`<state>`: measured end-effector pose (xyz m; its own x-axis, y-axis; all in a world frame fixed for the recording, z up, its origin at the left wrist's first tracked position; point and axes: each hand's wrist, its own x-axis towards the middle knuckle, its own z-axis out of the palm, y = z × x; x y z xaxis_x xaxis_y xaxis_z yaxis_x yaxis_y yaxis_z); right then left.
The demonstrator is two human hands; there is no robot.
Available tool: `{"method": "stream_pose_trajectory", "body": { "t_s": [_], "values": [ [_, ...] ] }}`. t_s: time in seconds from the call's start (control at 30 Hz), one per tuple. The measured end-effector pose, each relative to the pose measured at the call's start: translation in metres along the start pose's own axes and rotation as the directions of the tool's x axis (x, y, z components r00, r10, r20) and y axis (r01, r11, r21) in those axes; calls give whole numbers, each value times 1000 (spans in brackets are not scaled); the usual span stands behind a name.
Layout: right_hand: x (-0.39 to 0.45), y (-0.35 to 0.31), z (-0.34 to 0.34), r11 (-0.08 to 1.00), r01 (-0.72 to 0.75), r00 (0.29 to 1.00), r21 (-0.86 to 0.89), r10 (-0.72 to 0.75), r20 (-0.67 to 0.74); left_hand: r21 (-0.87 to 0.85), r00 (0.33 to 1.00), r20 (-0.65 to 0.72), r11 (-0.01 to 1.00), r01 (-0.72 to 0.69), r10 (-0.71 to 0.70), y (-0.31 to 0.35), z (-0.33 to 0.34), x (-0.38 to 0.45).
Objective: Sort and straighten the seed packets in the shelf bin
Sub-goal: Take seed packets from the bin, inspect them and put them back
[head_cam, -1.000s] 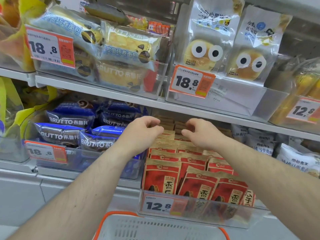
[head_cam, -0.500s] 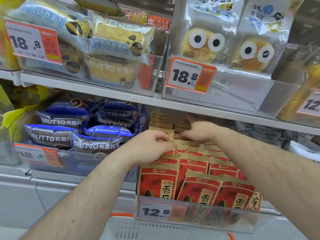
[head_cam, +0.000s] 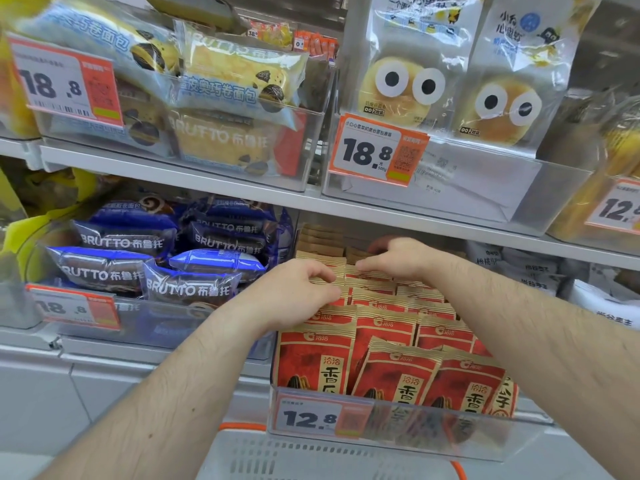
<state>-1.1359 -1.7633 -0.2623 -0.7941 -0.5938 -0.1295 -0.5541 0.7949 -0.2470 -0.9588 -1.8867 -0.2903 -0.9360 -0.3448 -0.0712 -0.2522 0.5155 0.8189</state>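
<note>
Red seed packets [head_cam: 391, 372] below my left hand [head_cam: 294, 292] and right hand [head_cam: 398, 258], both pinching packet tops; tugging unevenly could topple the front rows.

the seed packets [head_cam: 391, 372] under my hands are red with tan kraft tops and gold-and-black lettering. their clear bin [head_cam: 485, 441] carries a white and orange price tag [head_cam: 320, 415]. to the left, the brutto bread packs [head_cam: 187, 282] are blue and dark brown. below, a grey basket [head_cam: 294, 459] with an orange rim.
</note>
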Motion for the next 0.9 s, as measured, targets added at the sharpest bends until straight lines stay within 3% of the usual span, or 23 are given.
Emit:
{"method": "stream_pose_trajectory", "body": {
  "t_s": [0.3,0.53,0.67,0.77,0.9],
  "values": [
    [-16,-3,-8,995,93,991,-34,-89,102,12,1000,-19,1000,-19,20,0,2,0],
    [-42,-6,-9,952,166,976,-255,-122,182,-30,998,-55,999,-19,17,-2,2,-1],
    [-50,-8,-2,941,186,966,-281,-123,226,-23,998,-63,999,-32,30,-3,3,-1],
    [-48,-8,1,956,132,977,-263,-80,200,-40,997,-66,999,-36,33,-2,3,-1],
    [-44,-6,5,972,99,995,-215,-90,52,-65,997,-71,997,-41,37,-2,4,0]
  ]
}}
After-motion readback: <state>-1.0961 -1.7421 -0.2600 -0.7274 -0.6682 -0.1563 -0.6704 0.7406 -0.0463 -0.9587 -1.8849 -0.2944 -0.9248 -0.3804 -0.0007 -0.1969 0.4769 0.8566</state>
